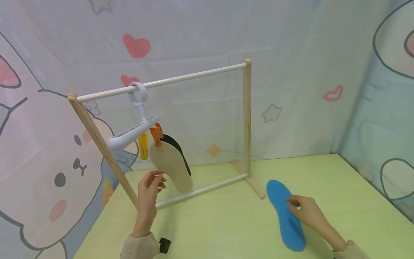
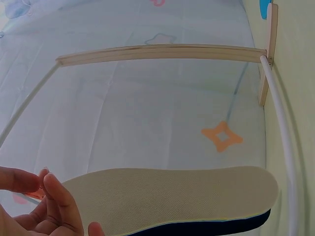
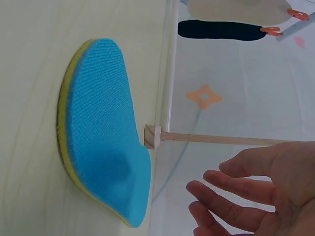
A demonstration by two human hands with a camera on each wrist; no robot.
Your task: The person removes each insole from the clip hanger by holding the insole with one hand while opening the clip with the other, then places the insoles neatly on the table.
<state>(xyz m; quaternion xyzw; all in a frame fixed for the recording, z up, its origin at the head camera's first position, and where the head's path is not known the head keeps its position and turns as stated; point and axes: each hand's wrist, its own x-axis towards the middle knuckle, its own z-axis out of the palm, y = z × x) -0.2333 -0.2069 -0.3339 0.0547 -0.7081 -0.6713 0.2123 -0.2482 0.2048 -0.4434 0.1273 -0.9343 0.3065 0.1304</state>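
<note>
A beige insole (image 1: 168, 162) and a dark insole (image 1: 178, 148) hang from orange clips (image 1: 157, 134) on a pale grey hanger (image 1: 132, 133). My left hand (image 1: 151, 187) is raised in front of the beige insole, its fingers loosely bent and nothing between them. The left wrist view shows those fingers (image 2: 56, 196) overlapping one end of the insole. On the table at the right lies a blue insole (image 1: 284, 216) with a yellow underside edge. Over it hovers my right hand (image 1: 305, 211), fingers relaxed and parted, holding nothing.
The hanger hooks over the white top bar (image 1: 194, 75) of a rack with wooden posts (image 1: 247, 118). A yellow clip (image 1: 143, 146) also hangs from it. The rack's wooden foot (image 1: 253, 185) stands near the blue insole on the green table (image 1: 210, 230). A patterned cloth (image 1: 200, 32) backs everything.
</note>
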